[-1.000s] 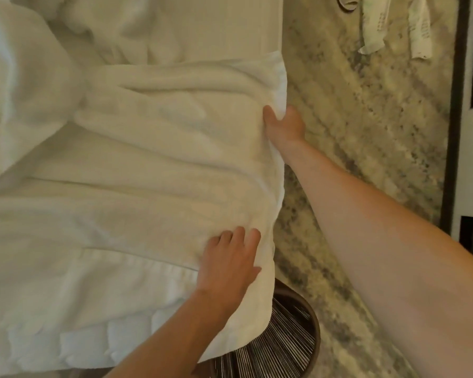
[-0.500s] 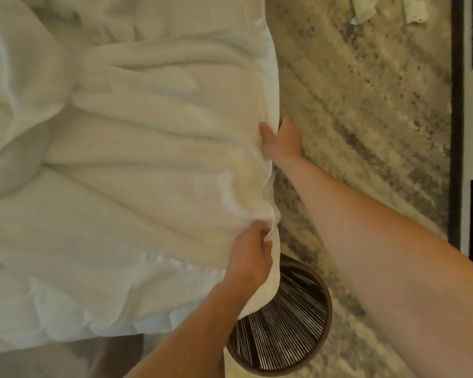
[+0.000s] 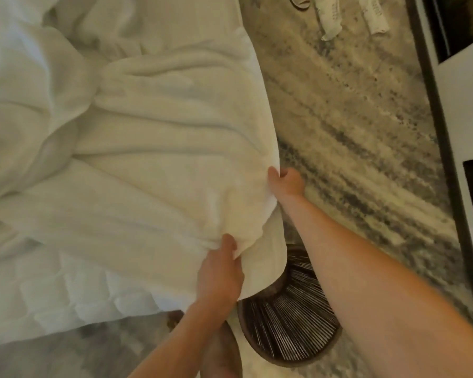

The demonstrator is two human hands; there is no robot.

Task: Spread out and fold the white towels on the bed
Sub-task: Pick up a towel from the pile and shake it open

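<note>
A large white towel (image 3: 161,148) lies rumpled across the bed (image 3: 66,290), its right edge hanging over the bed's side. My left hand (image 3: 219,271) pinches the towel's near right corner, fingers closed on the cloth. My right hand (image 3: 286,181) grips the same edge a little farther along, at the bed's side. The cloth between both hands is bunched and lifted slightly. More white bedding or towel is heaped at the far left (image 3: 19,91).
A round dark basket with striped ribs (image 3: 287,323) stands on the floor right below my hands. The patterned carpet (image 3: 352,137) runs along the bed's right side. Two white slippers (image 3: 331,20) lie at the top. Dark-framed furniture (image 3: 448,132) lines the right edge.
My left hand went from lying flat on the towel to gripping its corner. My right hand slid nearer along the edge, and the edge is now gathered and raised.
</note>
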